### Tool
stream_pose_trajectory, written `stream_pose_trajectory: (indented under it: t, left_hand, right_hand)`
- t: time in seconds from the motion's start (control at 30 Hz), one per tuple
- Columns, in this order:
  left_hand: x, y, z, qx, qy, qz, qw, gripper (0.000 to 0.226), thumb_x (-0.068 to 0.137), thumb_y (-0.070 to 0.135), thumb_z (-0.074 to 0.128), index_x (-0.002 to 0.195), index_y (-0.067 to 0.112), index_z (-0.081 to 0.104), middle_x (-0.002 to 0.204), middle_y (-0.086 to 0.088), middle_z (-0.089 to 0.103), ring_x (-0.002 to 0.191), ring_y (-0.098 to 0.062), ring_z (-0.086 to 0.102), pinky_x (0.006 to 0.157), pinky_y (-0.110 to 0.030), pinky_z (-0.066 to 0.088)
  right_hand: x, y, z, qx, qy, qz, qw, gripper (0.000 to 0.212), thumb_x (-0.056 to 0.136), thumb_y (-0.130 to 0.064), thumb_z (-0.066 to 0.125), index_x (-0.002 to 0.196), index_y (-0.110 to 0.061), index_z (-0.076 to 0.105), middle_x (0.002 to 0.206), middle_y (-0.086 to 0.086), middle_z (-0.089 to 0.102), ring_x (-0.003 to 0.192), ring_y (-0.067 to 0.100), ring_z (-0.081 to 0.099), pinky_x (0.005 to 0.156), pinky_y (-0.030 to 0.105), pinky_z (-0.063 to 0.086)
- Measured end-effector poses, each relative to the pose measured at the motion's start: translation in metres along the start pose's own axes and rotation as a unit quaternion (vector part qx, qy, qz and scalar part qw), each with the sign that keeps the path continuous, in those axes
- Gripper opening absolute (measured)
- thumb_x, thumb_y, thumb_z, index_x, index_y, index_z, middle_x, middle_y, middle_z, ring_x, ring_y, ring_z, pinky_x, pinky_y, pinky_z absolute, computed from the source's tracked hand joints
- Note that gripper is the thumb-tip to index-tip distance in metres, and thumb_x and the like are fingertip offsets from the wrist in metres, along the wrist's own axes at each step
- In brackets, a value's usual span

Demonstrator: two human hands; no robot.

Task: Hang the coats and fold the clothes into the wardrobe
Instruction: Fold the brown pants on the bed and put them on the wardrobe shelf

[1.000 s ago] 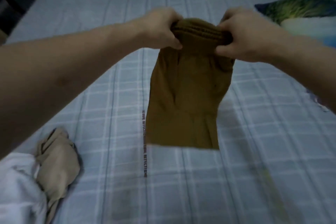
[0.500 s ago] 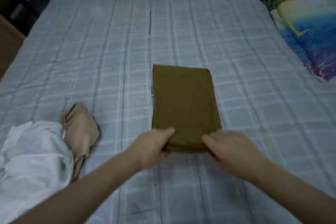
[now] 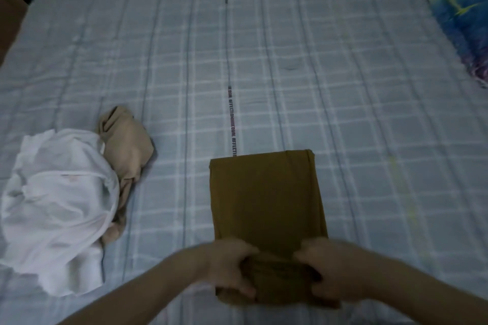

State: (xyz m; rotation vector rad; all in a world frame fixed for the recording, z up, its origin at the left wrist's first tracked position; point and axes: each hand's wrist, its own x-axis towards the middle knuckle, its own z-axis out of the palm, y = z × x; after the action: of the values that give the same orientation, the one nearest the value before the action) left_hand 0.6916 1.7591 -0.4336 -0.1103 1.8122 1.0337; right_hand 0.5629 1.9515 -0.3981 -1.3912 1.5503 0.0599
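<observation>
Gripping brown garment's (image 3: 266, 198) near end, both hands (image 3: 232, 266)

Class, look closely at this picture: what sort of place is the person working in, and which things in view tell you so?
Most likely a bedroom. The person folds a brown garment on a bed covered by a pale blue checked sheet, a colourful pillow lies at the far right, and more loose clothes, a white garment among them, wait nearby.
</observation>
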Motion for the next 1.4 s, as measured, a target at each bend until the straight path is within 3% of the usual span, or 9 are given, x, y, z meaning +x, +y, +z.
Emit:
stream_pose_trajectory:
  t: [0.23, 0.37, 0.57, 0.8, 0.97, 1.1, 1.2, 1.3, 1.4]
  left_hand:
    - [0.017, -0.015, -0.107, -0.114, 0.129, -0.002, 0.985, 0.041, 0.081, 0.028, 0.076, 0.12, 0.029, 0.061, 0.118, 0.01, 0.066, 0.109, -0.009, 0.061, 0.1, -0.031, 0.047]
    - [0.048, -0.029, -0.132, 0.016, 0.263, -0.075, 0.962, 0.042, 0.087, 0.03, 0.068, 0.126, 0.025, 0.054, 0.12, -0.001, 0.061, 0.105, -0.018, 0.058, 0.094, -0.034, 0.05]
    - [0.078, -0.043, -0.135, 0.21, 0.347, -0.129, 0.905, 0.07, 0.076, 0.044, 0.073, 0.131, 0.019, 0.038, 0.13, -0.007, 0.038, 0.121, -0.027, 0.037, 0.098, -0.043, 0.042]
    - [0.085, -0.038, -0.154, 0.218, 0.273, -0.084, 0.933, 0.073, 0.073, 0.036, 0.078, 0.132, 0.021, 0.038, 0.129, -0.004, 0.048, 0.114, -0.026, 0.048, 0.095, -0.041, 0.043]
    - [0.089, -0.028, -0.159, 0.266, 0.207, -0.084, 0.938, 0.069, 0.072, 0.052, 0.076, 0.125, 0.021, 0.045, 0.117, -0.002, 0.058, 0.106, -0.024, 0.055, 0.083, -0.036, 0.038]
    - [0.073, -0.023, -0.15, 0.302, 0.225, -0.047, 0.925, 0.05, 0.077, 0.055, 0.071, 0.115, 0.023, 0.061, 0.109, 0.0, 0.06, 0.106, -0.022, 0.055, 0.081, -0.034, 0.035]
    - [0.045, -0.016, -0.137, 0.324, 0.259, 0.005, 0.91, 0.044, 0.081, 0.048, 0.069, 0.114, 0.02, 0.06, 0.115, -0.003, 0.054, 0.107, -0.024, 0.052, 0.083, -0.035, 0.044]
    - [0.004, 0.003, -0.118, 0.31, 0.245, 0.011, 0.919, 0.033, 0.087, 0.035, 0.064, 0.113, 0.019, 0.05, 0.111, -0.006, 0.059, 0.099, -0.025, 0.058, 0.079, -0.035, 0.048]
    - [-0.049, 0.028, -0.098, 0.322, 0.263, 0.0, 0.909, 0.034, 0.089, 0.03, 0.06, 0.117, 0.017, 0.045, 0.107, -0.011, 0.059, 0.096, -0.03, 0.059, 0.074, -0.036, 0.046]
  right_hand:
    - [0.05, 0.048, -0.098, 0.036, 0.108, 0.16, 0.98, 0.026, 0.083, -0.029, 0.065, 0.106, -0.021, 0.056, 0.097, -0.004, 0.06, 0.085, 0.013, 0.06, 0.075, 0.031, 0.052]
    - [0.096, 0.067, -0.105, -0.115, 0.168, 0.231, 0.951, 0.03, 0.089, -0.024, 0.055, 0.116, -0.015, 0.047, 0.106, 0.006, 0.055, 0.094, 0.025, 0.057, 0.069, 0.034, 0.045]
    - [0.137, 0.081, -0.09, -0.178, 0.211, 0.28, 0.92, 0.043, 0.088, -0.018, 0.056, 0.129, -0.012, 0.043, 0.126, 0.011, 0.043, 0.116, 0.029, 0.044, 0.092, 0.044, 0.041]
    - [0.14, 0.082, -0.105, -0.044, 0.161, 0.307, 0.937, 0.037, 0.08, -0.027, 0.064, 0.113, -0.018, 0.048, 0.103, 0.003, 0.05, 0.098, 0.025, 0.054, 0.09, 0.046, 0.046]
    - [0.133, 0.068, -0.104, -0.109, 0.134, 0.313, 0.934, 0.016, 0.08, -0.029, 0.061, 0.08, -0.021, 0.047, 0.088, -0.001, 0.049, 0.088, 0.021, 0.05, 0.092, 0.045, 0.036]
    - [0.111, 0.063, -0.099, -0.203, 0.158, 0.243, 0.935, 0.029, 0.08, -0.038, 0.064, 0.105, -0.023, 0.061, 0.107, 0.0, 0.046, 0.107, 0.021, 0.046, 0.108, 0.05, 0.028]
    - [0.085, 0.047, -0.093, -0.227, 0.19, 0.193, 0.936, 0.037, 0.083, -0.038, 0.061, 0.117, -0.023, 0.054, 0.116, 0.0, 0.054, 0.112, 0.02, 0.053, 0.117, 0.047, 0.019]
    - [0.052, 0.019, -0.089, -0.218, 0.203, 0.162, 0.941, 0.032, 0.087, -0.039, 0.056, 0.113, -0.023, 0.047, 0.109, 0.001, 0.061, 0.1, 0.024, 0.061, 0.086, 0.029, 0.04]
    - [0.015, -0.017, -0.1, -0.236, 0.216, 0.136, 0.938, 0.035, 0.09, -0.042, 0.053, 0.117, -0.023, 0.042, 0.112, 0.001, 0.06, 0.099, 0.027, 0.061, 0.07, 0.032, 0.041]
